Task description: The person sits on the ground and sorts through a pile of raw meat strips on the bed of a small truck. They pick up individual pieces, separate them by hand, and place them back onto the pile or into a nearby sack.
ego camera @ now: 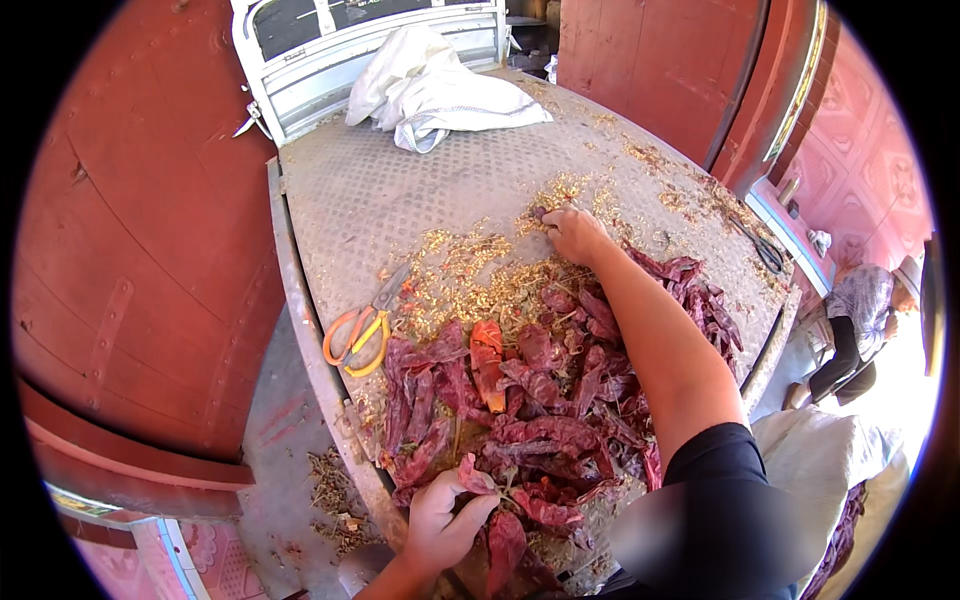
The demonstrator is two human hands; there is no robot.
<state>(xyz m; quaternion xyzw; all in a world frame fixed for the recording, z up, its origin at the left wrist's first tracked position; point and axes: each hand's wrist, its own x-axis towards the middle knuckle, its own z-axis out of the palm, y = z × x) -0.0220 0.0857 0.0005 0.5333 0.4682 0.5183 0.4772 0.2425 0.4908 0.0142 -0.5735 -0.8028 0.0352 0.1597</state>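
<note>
A pile of wrinkled, dark red dried chili peppers (540, 375) lies before me on a textured metal truck bed (360, 172). My left hand (450, 517), at the near edge of the heap, pinches a dried chili pepper (474, 476) between thumb and fingers. Stretched beyond the heap, my right hand (576, 234) is down by scattered yellow seeds (559, 191). A small dark piece (539, 214) shows at its fingertips; whether they grip it is unclear. One brighter orange-red pepper (487, 364) rests on the pile. Orange-and-yellow-handled scissors (367, 322) lie to its left.
A white woven sack (450, 97) lies at the far end by a white metal rack (375, 45). Black-handled scissors (765, 251) are near the right edge. Red doors (142, 225) flank the bed. A seated person (859, 315) and a pale sack (821, 442) are at right.
</note>
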